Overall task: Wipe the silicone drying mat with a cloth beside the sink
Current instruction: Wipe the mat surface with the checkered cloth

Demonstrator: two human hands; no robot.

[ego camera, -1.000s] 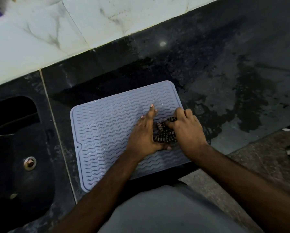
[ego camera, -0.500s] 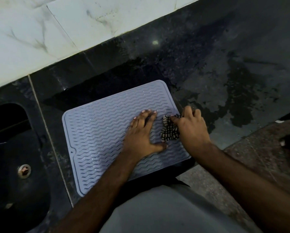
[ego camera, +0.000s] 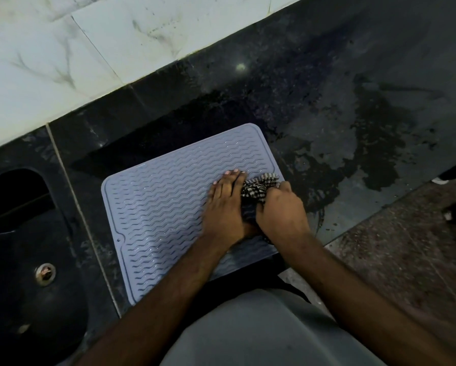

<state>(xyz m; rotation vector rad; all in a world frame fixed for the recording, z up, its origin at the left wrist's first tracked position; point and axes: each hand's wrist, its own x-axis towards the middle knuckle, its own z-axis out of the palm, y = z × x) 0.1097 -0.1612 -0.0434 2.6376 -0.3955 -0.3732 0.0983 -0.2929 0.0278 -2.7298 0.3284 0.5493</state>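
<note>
Nearest the camera, a grey-clad torso (ego camera: 269, 331) fills the lower middle, and two bare forearms reach forward from it over the front edge of a dark stone counter (ego camera: 327, 83). The left hand (ego camera: 225, 207) lies flat on the silicone drying mat (ego camera: 158, 207), palm down, its fingers straight and close together, pointing away from the body and pressing the mat's right half. Just beside it, touching along the thumb side, the right hand (ego camera: 279, 210) curls over a bunched black-and-white checked cloth (ego camera: 258, 187), gripping it against the mat near the mat's right edge; a fold of the cloth pokes out past the knuckles toward the far right corner. The mat is pale lavender-grey with wavy ridges and a raised rim, lying flat on the counter with its near edge at the counter's front. To its left, across a thin pale seam, sits the dark sink (ego camera: 23, 247), with a metal drain (ego camera: 45, 273) in its basin. To the right of the mat the counter shows irregular wet patches (ego camera: 374, 143), and below the counter edge a speckled floor (ego camera: 406, 247) appears. Farthest away, white marble-patterned wall tiles (ego camera: 89, 48) run along the back of the counter.
</note>
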